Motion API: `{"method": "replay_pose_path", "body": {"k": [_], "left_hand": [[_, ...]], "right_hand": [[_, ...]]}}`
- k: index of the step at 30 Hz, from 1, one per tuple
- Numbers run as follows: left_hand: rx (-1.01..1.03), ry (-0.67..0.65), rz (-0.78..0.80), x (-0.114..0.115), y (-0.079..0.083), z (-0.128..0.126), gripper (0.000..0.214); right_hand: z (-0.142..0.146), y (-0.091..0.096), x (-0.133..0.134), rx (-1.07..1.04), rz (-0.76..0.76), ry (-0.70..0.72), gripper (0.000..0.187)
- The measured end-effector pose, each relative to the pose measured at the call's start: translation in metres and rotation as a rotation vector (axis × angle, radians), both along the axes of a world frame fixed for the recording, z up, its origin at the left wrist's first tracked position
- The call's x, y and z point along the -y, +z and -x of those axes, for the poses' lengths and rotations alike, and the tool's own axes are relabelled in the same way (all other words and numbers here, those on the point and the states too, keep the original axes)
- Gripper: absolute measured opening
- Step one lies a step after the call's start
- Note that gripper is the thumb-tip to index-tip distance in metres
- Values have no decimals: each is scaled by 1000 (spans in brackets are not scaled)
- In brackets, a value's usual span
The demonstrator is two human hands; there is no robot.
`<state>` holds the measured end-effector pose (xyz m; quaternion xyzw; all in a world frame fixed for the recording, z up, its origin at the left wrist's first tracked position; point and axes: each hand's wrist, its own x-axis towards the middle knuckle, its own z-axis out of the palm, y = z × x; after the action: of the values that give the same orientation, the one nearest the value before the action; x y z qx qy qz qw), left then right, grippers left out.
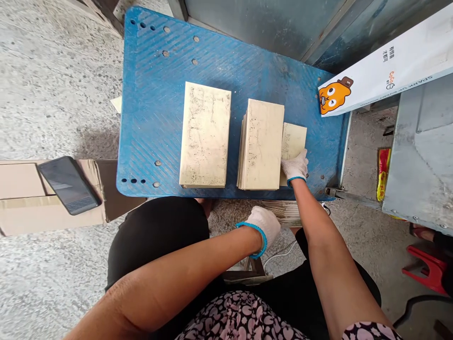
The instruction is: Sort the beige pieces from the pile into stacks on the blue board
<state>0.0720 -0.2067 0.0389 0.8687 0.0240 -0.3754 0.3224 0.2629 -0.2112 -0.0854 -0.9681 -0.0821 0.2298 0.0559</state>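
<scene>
Both my hands wear white gloves with blue cuffs. My right hand point(295, 166) rests on a small cream sheet point(294, 140) lying on the blue platform point(155, 99), its fingers curled against the right side of a tall stack of cream sheets point(262, 144). A lower stack of the same sheets point(205, 134) lies to the left. My left hand point(264, 225) reaches down below the platform's front edge to a pile of sheets point(287, 212) near my knees; its fingers are hidden.
A dark phone point(68, 184) lies on flattened cardboard point(21, 198) at the left. A white box with an orange cartoon point(382, 61) leans at the upper right, beside a grey metal surface point(421, 156). A red stool point(424, 267) stands at right. Concrete floor surrounds.
</scene>
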Motion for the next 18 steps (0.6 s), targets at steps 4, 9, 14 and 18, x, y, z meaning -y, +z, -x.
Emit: {"method": "replay_pose_path", "body": {"k": [4,9,14,18], "left_hand": [[-19,5,9,-2,0,-1,35],[-11,11,11,-1,0,0,33],[-8,52,-30,4,-2,-1,32],[18,27,-9,5,-5,-3,34]], "right_hand": [[1,-2,-1,12,7,21,115],[1,-4,-1,20,34,43,110],[2,1,6,15,-27,98,109],[5,8,21,159,-201,171,99]]}}
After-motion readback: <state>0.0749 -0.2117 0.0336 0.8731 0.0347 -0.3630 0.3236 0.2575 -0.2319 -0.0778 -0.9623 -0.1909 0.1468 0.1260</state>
